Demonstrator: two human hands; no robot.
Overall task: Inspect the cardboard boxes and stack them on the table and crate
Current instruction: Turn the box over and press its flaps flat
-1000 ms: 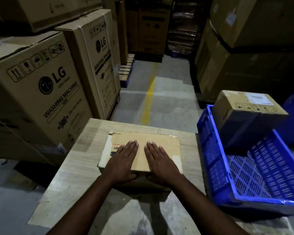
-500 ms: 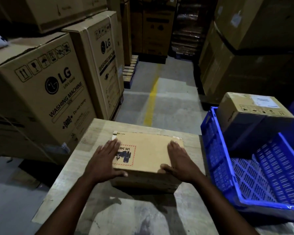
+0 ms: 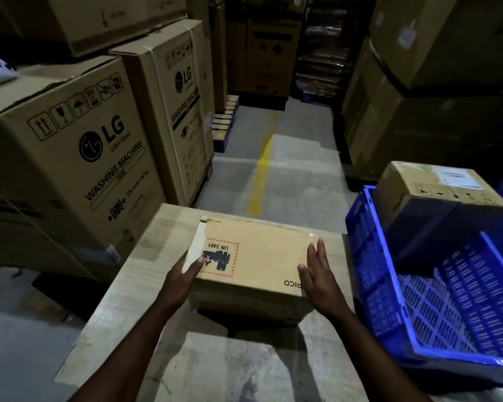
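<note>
A flat cardboard box [image 3: 259,256] lies near the middle of the table [image 3: 122,314], its printed top up. It shows a red-hatched "UN 3481" label and the letters "PICO", both upside down from this side. The first letters of that word are hidden under the right hand [image 3: 317,280].

The left hand [image 3: 183,277] has a narrow grip on the box's left edge. Its thumb lies on top by the label and its fingers go down the pale left side, where most of them are out of sight. The right hand's grip is wide: straight fingers lie along the right edge and the thumb is spread on top. A dark shadow sits under the box's near face, so I cannot tell whether the box rests flat on the table or is raised a little.

Just right of the table stands a blue crate [image 3: 366,256], cut off by the picture's edge. A second box [image 3: 436,195] leans tilted at its far corner. The lower part of that box is lost in shadow, and its white label is too blurred to read.

Left of the table stand tall washing-machine cartons [image 3: 79,158]. Beyond the table a yellow line [image 3: 262,175] runs along the floor into a dark aisle, where the stacked goods are hard to make out.
</note>
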